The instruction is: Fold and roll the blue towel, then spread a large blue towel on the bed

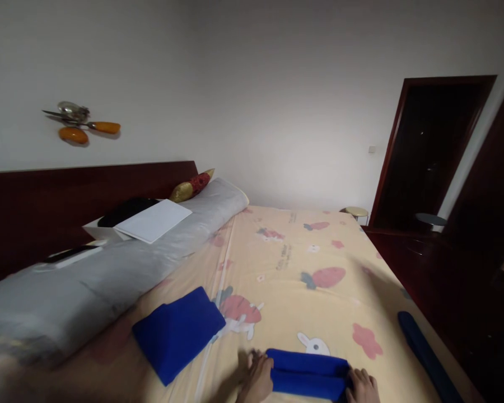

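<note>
The person's left hand and right hand touch opposite ends of a folded blue cloth, lying on the patterned bedsheet below a printed rabbit. The fingers bend at each end; whether they clamp the fabric, one cannot tell. Another blue cloth lies flat near the left hand.

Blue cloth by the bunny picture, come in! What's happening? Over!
Left hand, right hand: at opposite ends. Long blue folded cloth: lying on cream carrot-printed bedsheet. Second blue folded cloth: off left, not in the way.
</note>
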{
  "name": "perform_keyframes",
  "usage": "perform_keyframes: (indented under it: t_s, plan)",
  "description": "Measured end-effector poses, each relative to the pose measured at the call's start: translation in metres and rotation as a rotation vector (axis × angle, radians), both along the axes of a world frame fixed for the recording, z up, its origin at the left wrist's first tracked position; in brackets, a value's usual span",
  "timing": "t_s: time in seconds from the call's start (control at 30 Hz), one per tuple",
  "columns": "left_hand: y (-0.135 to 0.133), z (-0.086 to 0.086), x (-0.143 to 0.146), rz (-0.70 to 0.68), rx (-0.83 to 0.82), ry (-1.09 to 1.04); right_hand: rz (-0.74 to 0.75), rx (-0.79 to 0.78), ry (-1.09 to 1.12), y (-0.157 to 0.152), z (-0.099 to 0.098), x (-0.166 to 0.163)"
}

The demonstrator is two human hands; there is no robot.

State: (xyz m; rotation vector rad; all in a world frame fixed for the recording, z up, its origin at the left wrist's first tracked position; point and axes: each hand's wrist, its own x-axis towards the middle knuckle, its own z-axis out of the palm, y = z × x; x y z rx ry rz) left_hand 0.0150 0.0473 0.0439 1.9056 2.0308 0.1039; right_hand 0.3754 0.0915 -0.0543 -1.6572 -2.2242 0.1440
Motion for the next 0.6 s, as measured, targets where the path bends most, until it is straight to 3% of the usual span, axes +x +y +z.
perform_keyframes:
  t_s: [0.13,0.27,0.33,0.47,0.6]
  plan:
    - [0.005,-0.004,0.023,0.033,0.099,0.037,0.045,0.203,-0.021,-0.001,-0.012,-0.032]
    - [0.005,-0.016,0.059,-0.086,0.178,-0.014,0.258,0.427,-0.009,-0.003,-0.021,-0.072]
    - [0.006,-0.026,0.073,-0.161,0.229,-0.029,0.275,0.485,-0.001,-0.004,-0.017,-0.086]
    - [0.008,-0.047,0.08,-0.265,0.498,0.003,0.292,0.497,-0.007,-0.008,-0.002,-0.097]
    - [0.009,-0.056,0.072,-0.328,0.699,0.085,0.331,0.414,0.01,-0.012,0.007,-0.093]
